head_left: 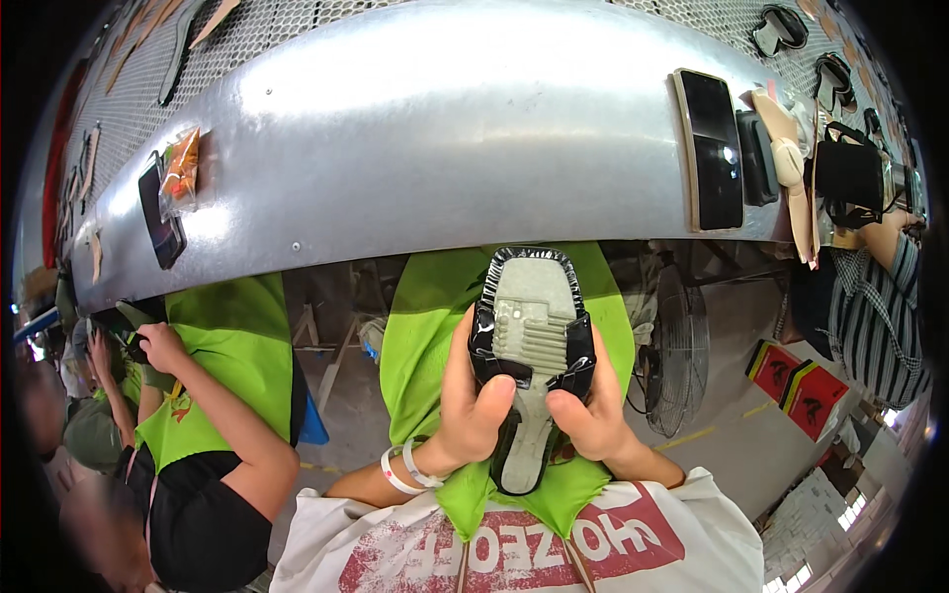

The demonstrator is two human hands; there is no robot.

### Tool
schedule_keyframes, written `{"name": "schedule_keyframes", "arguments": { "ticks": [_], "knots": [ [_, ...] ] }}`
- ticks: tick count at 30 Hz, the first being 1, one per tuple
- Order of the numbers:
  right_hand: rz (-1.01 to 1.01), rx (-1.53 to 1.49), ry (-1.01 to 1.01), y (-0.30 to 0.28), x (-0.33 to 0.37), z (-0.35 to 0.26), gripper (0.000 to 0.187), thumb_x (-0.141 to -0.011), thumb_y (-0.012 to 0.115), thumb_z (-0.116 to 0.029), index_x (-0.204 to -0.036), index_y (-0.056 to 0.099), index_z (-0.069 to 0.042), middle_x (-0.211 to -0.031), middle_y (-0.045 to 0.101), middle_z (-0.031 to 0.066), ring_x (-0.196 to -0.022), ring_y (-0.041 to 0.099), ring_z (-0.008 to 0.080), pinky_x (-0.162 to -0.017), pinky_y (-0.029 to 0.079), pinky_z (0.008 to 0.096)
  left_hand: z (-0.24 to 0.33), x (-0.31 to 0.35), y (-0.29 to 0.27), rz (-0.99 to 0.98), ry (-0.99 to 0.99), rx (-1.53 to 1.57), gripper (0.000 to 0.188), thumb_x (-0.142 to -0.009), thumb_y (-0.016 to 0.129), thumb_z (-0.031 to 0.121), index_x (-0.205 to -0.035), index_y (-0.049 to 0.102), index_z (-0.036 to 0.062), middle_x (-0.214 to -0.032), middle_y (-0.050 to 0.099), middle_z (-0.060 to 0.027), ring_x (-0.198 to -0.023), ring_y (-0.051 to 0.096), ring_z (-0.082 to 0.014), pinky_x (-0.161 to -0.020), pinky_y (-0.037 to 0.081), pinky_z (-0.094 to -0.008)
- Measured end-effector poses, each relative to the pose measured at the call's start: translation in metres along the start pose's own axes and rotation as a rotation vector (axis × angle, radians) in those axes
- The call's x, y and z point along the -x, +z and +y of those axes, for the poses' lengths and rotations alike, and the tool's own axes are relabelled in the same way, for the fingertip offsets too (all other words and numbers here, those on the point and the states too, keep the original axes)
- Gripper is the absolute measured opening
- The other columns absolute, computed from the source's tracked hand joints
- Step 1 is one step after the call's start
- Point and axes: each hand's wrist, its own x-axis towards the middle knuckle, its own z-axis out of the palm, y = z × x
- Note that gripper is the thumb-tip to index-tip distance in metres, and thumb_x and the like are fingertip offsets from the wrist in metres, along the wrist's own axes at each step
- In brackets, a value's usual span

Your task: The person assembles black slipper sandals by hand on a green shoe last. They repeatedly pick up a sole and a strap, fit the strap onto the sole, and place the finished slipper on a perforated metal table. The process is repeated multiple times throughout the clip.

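Between my two hands is a black sandal (524, 306), held over my lap with its grey ridged underside facing up. Its squared toe end points toward the metal table, and gathered shiny black edging runs around the toe. My left hand (472, 413) grips the left side, thumb pressed near the strap by the middle. On the opposite side my right hand (596, 415) holds on in the same way, its thumb close to the narrow waist. Most of the fingers of both hands are hidden behind the sandal. A green apron (420, 316) lies under it.
Ahead runs a shiny metal table (445, 148). A phone (712, 148) lies on its right, another phone (158, 210) with a snack packet (181, 168) on its left. Co-workers sit on both sides. A floor fan (682, 351) and a red-yellow box (799, 388) stand at right.
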Motion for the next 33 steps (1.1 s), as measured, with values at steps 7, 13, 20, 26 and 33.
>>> {"name": "schedule_keyframes", "arguments": {
  "ticks": [7, 13, 20, 26, 33],
  "knots": [
    [-0.107, -0.136, 0.048, -0.016, -0.005, -0.002, 0.082, -0.090, 0.062, -0.010, -0.151, 0.011, 0.008, -0.150, 0.032, 0.0160, -0.137, 0.035, 0.0226, -0.114, 0.025, 0.0358, -0.004, -0.004, -0.017, -0.157, -0.047, 0.142, 0.086, -0.092, 0.063, 0.031, -0.150, 0.014, -0.0069, -0.144, 0.038, -0.0146, -0.132, 0.040, -0.0224, -0.111, 0.030, -0.0369],
    [-0.111, 0.035, -0.032, -0.017, 0.000, -0.001, 0.087, -0.086, 0.064, -0.006, -0.151, 0.008, 0.009, -0.151, 0.031, 0.0175, -0.138, 0.034, 0.0238, -0.114, 0.025, 0.0359, -0.001, -0.004, -0.012, -0.133, -0.003, 0.053, 0.093, -0.088, 0.071, 0.027, -0.151, 0.011, -0.0061, -0.147, 0.035, -0.0152, -0.134, 0.038, -0.0231, -0.111, 0.031, -0.0380],
    [-0.187, 0.213, 0.022, -0.026, 0.003, -0.009, 0.103, -0.078, 0.074, -0.005, -0.152, 0.003, 0.007, -0.150, 0.031, 0.0174, -0.138, 0.033, 0.0236, -0.113, 0.026, 0.0355, -0.006, -0.007, -0.026, -0.274, -0.010, 0.130, 0.098, -0.083, 0.076, 0.016, -0.151, 0.009, -0.0064, -0.148, 0.034, -0.0176, -0.136, 0.038, -0.0256, -0.112, 0.030, -0.0394],
    [-0.205, 0.325, 0.003, -0.028, 0.004, -0.014, 0.104, -0.078, 0.076, -0.011, -0.151, 0.005, 0.007, -0.148, 0.033, 0.0167, -0.138, 0.034, 0.0236, -0.113, 0.027, 0.0356, -0.012, -0.008, -0.024, -0.266, 0.029, 0.157, 0.105, -0.079, 0.080, 0.012, -0.151, 0.006, -0.0058, -0.150, 0.032, -0.0178, -0.137, 0.037, -0.0261, -0.113, 0.030, -0.0405],
    [-0.007, 0.102, 0.044, -0.018, -0.013, -0.020, 0.063, -0.091, 0.062, -0.019, -0.139, 0.030, 0.006, -0.132, 0.048, 0.0130, -0.122, 0.045, 0.0184, -0.107, 0.032, 0.0359, -0.016, -0.003, -0.021, -0.285, 0.107, 0.048, 0.112, -0.074, 0.082, 0.009, -0.152, 0.003, -0.0048, -0.150, 0.030, -0.0170, -0.138, 0.034, -0.0259, -0.114, 0.029, -0.0402]
  ]
}}
